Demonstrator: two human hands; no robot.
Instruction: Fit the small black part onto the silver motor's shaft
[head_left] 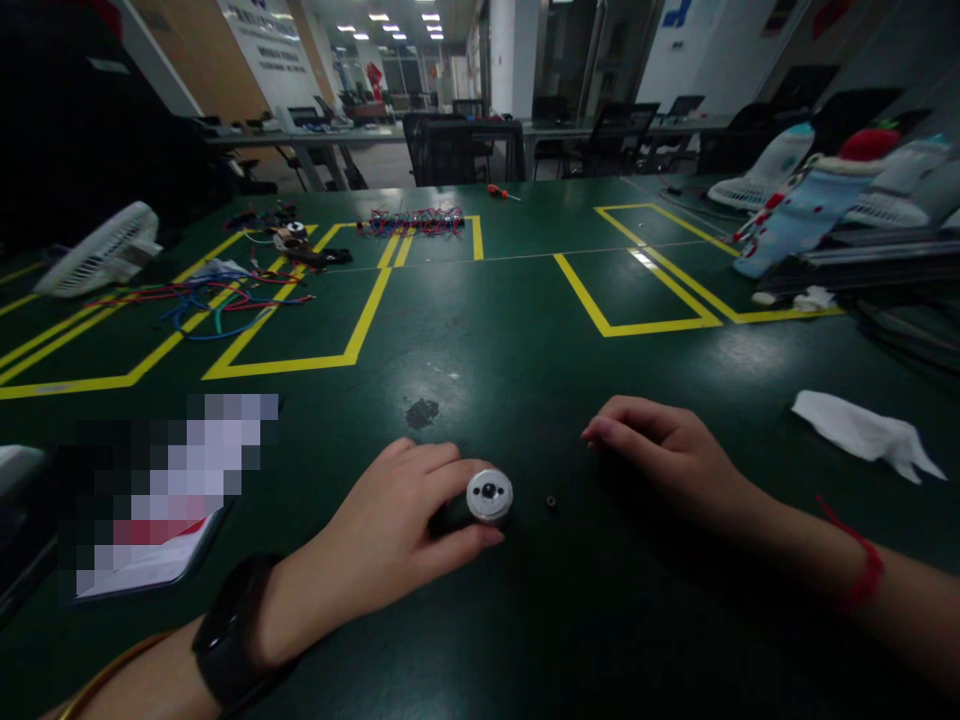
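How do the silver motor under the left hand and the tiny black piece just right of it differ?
The silver round motor is far larger than the small black ring. The motor is bright metal; the ring is dark. The left hand grips the motor; the ring lies untouched. Both rest on the green table.

One silver round motor (489,496), one small black ring (551,501), two white cloths (862,430), one white fan (101,250)
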